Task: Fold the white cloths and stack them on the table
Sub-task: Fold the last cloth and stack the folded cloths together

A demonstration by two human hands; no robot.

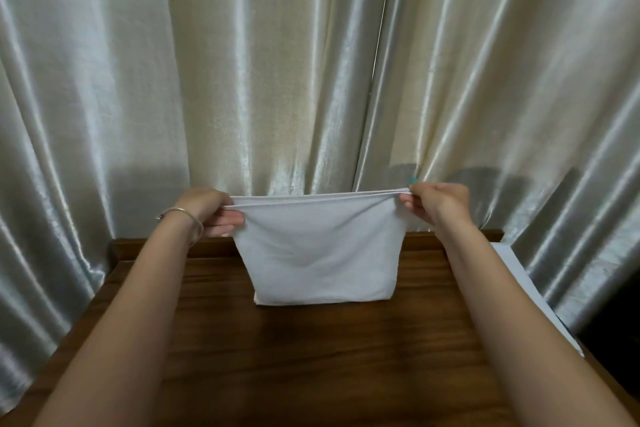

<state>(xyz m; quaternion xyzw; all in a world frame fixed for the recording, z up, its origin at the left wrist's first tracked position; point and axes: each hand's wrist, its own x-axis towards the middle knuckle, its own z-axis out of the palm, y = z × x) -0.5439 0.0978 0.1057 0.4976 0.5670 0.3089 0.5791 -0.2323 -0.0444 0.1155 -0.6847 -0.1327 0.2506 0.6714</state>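
Note:
A white cloth point(320, 250) hangs doubled over in the air above the wooden table point(311, 357), its upper edges stretched level between my hands. My left hand point(211, 211) pinches the upper left corner. My right hand point(433, 203) pinches the upper right corner. The folded lower edge hangs just over the table surface, near the far side. More white cloth point(530, 288) lies along the table's right edge.
Shiny cream curtains point(277, 80) hang close behind the table and fill the background. A raised wooden lip point(156, 246) runs along the table's far edge. A dark gap point(613, 322) shows at the right past the table.

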